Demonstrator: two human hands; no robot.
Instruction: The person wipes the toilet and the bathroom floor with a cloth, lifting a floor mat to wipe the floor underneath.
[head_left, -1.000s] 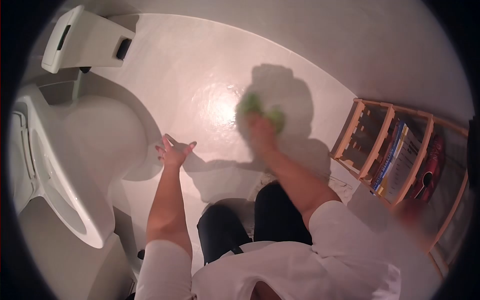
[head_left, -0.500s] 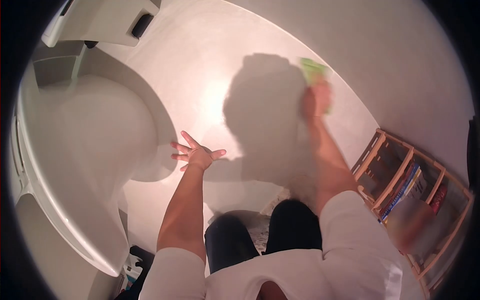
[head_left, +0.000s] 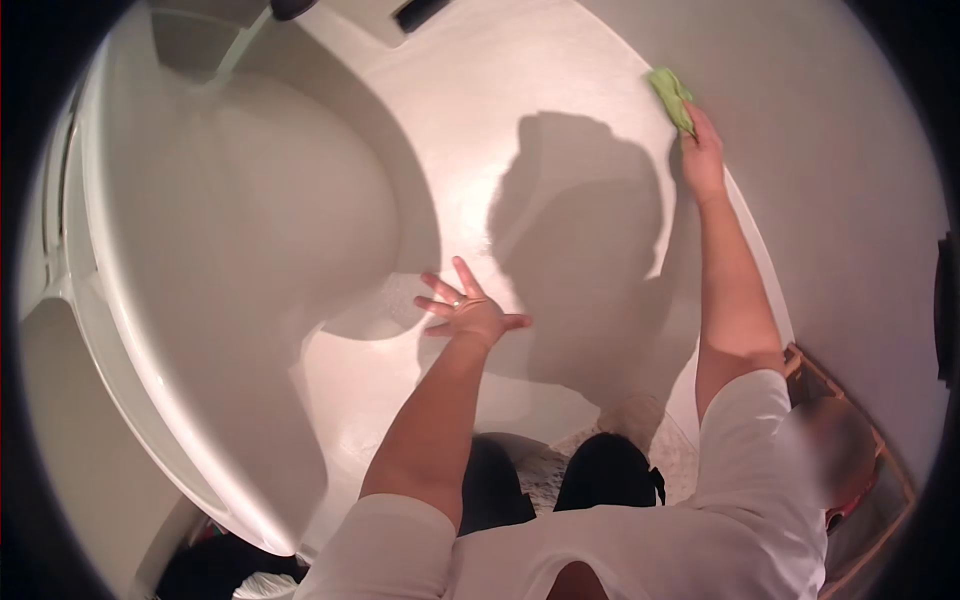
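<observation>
My right hand (head_left: 704, 160) grips a crumpled green cloth (head_left: 672, 98) at the far right, where the white surface (head_left: 470, 120) meets the wall. Folds of the cloth stick out past the fingers. My left hand (head_left: 474, 313) lies with fingers spread and a ring on one of them. It is beside the rim of the large rounded white basin (head_left: 300, 180), apparently propped on the pale surface, and holds nothing. The shadow of my head and arm falls across the surface between my hands.
A wooden rack (head_left: 870, 500) stands at the lower right, partly hidden by my sleeve. The grey wall (head_left: 830, 180) rises along the right side. A glossy white curved edge (head_left: 150, 370) runs down the left. Dark and white items (head_left: 230, 565) lie at the lower left.
My right hand has moved with the green cloth up and right to the wall edge. The view has shifted, so the basin appears further right and the rack is more hidden.
</observation>
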